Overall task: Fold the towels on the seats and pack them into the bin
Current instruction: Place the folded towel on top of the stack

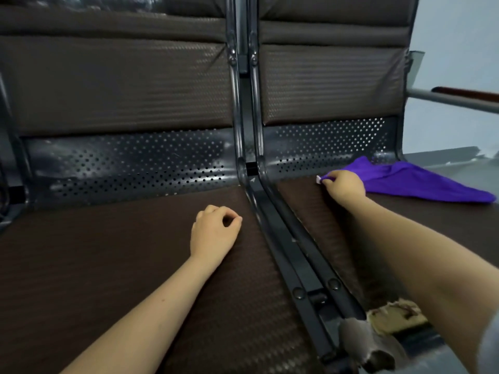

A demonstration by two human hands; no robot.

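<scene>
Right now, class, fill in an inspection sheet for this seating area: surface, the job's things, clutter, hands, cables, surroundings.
Surface: two dark brown padded seats side by side, with a black metal frame between them.
Job's things: one purple towel, unfolded, on the right seat; no bin in view.
Clutter: torn padding at the right seat's front edge.
Hands: left hand over the left seat, fingers curled, holding nothing; right hand pinches the towel's corner.
Cables: nothing seen.
Surroundings: perforated metal backrests, pale wall, armrest at right.
</scene>
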